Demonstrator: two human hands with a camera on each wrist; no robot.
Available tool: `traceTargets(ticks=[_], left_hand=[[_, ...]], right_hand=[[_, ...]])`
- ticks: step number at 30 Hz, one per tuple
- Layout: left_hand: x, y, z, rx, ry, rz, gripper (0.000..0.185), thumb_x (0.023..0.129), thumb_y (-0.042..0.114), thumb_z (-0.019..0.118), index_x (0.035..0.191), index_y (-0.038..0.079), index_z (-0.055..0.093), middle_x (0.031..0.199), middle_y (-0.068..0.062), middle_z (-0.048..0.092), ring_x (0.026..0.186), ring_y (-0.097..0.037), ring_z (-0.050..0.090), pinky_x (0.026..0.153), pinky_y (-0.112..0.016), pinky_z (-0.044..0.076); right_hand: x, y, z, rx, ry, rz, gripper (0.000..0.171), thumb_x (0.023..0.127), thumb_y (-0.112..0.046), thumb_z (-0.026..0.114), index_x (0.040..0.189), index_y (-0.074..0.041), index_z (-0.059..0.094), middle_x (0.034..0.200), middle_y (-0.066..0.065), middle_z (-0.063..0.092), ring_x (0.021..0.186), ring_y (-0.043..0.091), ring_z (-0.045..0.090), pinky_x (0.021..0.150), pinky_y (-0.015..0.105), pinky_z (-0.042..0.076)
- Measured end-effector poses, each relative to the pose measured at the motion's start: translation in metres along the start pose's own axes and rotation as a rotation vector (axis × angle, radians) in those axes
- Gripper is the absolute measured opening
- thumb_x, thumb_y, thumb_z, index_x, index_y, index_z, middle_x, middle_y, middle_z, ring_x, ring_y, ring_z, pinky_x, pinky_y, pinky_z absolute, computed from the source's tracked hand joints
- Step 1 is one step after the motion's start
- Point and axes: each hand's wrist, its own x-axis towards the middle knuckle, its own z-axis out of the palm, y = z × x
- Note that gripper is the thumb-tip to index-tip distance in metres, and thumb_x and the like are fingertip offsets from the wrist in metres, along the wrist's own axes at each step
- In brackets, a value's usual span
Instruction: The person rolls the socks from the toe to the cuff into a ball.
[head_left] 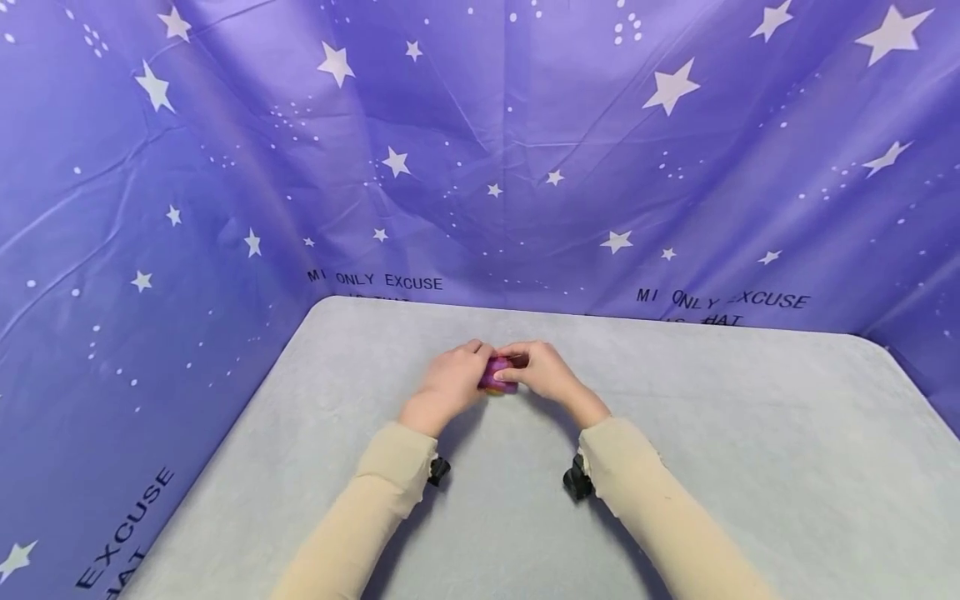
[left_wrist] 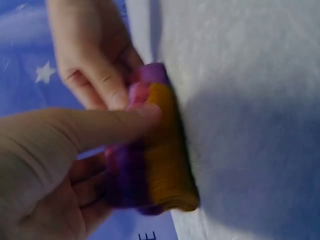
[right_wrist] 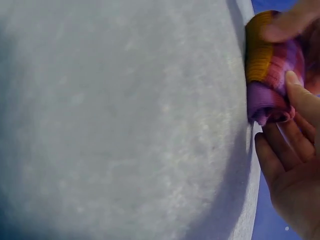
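Observation:
A rolled-up sock (head_left: pixel 498 375) in purple, pink and mustard ribbed knit sits low over the table between both hands. My left hand (head_left: pixel 450 379) grips one end of it. In the left wrist view, that hand's thumb (left_wrist: pixel 125 122) lies across the mustard band, with the other fingers curled behind the roll. At the opposite end, my right hand (head_left: pixel 547 371) pinches the sock between thumb and fingers. The right wrist view shows its thumb (right_wrist: pixel 297 92) on the pink and purple side, close to the coiled purple end.
A grey cloth-covered table (head_left: pixel 495 517) stretches out around the hands. Behind it and along the left hangs a purple curtain (head_left: pixel 480 150) with white stars and printed lettering. A small black device (head_left: pixel 577 481) is worn under the right wrist, another (head_left: pixel 439 472) under the left.

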Motion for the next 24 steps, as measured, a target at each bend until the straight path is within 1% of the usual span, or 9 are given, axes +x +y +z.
traceTargets(ticks=[2,5,8,10,14,16,18,20,24], left_hand=[[0.002,0.003,0.004,0.020,0.007,-0.012,0.054,0.080,0.025,0.084,0.124,0.008,0.058,0.118,-0.009,0.064,0.108,-0.026,0.066,0.094,-0.041,0.056],[0.004,0.001,0.011,-0.002,0.021,-0.043,0.052,0.078,0.017,0.085,0.119,0.008,0.055,0.115,-0.011,0.063,0.104,-0.027,0.065,0.088,-0.042,0.057],[0.005,-0.006,0.015,-0.078,0.036,-0.082,0.053,0.075,0.011,0.084,0.119,0.010,0.054,0.114,-0.012,0.064,0.102,-0.029,0.066,0.087,-0.043,0.057],[0.006,-0.012,0.016,-0.154,0.050,-0.124,0.054,0.074,0.010,0.083,0.121,0.011,0.054,0.115,-0.012,0.066,0.100,-0.030,0.066,0.087,-0.043,0.057],[0.004,-0.021,0.017,-0.407,0.109,-0.216,0.055,0.074,0.012,0.080,0.124,0.012,0.055,0.115,-0.011,0.069,0.097,-0.027,0.066,0.088,-0.042,0.055],[0.003,-0.023,0.015,-0.563,0.148,-0.237,0.054,0.075,0.013,0.079,0.124,0.010,0.056,0.113,-0.012,0.069,0.095,-0.026,0.064,0.087,-0.041,0.053],[0.002,-0.023,0.013,-0.702,0.181,-0.235,0.051,0.077,0.014,0.077,0.123,0.008,0.056,0.112,-0.012,0.070,0.093,-0.025,0.063,0.085,-0.038,0.052],[0.001,-0.021,0.010,-0.837,0.194,-0.222,0.049,0.078,0.014,0.076,0.122,0.006,0.055,0.111,-0.015,0.070,0.092,-0.024,0.062,0.082,-0.034,0.051],[0.001,-0.012,0.006,-1.108,0.154,-0.206,0.048,0.082,0.007,0.074,0.125,0.000,0.053,0.115,-0.021,0.068,0.094,-0.018,0.064,0.080,-0.025,0.054]], right_hand=[[-0.001,0.000,-0.001,-0.003,-0.004,-0.005,0.040,0.086,-0.015,0.078,0.121,-0.001,0.069,0.119,0.018,0.072,0.107,0.031,0.070,0.096,0.042,0.055],[-0.003,-0.001,-0.003,0.005,-0.009,-0.014,0.041,0.086,-0.016,0.077,0.123,-0.001,0.068,0.122,0.017,0.071,0.113,0.031,0.068,0.101,0.043,0.053],[-0.009,-0.003,-0.008,0.027,0.017,-0.020,0.038,0.088,-0.015,0.075,0.124,-0.002,0.068,0.124,0.017,0.070,0.115,0.031,0.067,0.102,0.043,0.052],[-0.014,-0.004,-0.014,0.061,0.050,-0.016,0.035,0.090,-0.015,0.073,0.123,-0.001,0.068,0.123,0.017,0.070,0.114,0.032,0.068,0.101,0.042,0.053],[-0.026,-0.005,-0.027,0.130,0.123,0.014,0.030,0.092,-0.012,0.070,0.120,-0.001,0.069,0.122,0.017,0.071,0.110,0.031,0.069,0.097,0.037,0.056],[-0.032,-0.003,-0.034,0.161,0.150,0.023,0.029,0.093,-0.012,0.069,0.120,0.000,0.069,0.122,0.018,0.070,0.111,0.031,0.069,0.096,0.030,0.056],[-0.039,-0.001,-0.041,0.199,0.172,0.037,0.029,0.093,-0.012,0.068,0.119,0.000,0.070,0.122,0.018,0.070,0.111,0.031,0.069,0.093,0.023,0.055],[-0.046,0.000,-0.046,0.232,0.180,0.043,0.029,0.094,-0.013,0.068,0.119,0.001,0.069,0.122,0.019,0.070,0.112,0.030,0.068,0.091,0.017,0.054],[-0.058,-0.002,-0.053,0.297,0.164,0.042,0.030,0.094,-0.013,0.067,0.120,0.003,0.068,0.123,0.021,0.069,0.112,0.023,0.069,0.090,0.014,0.053]])
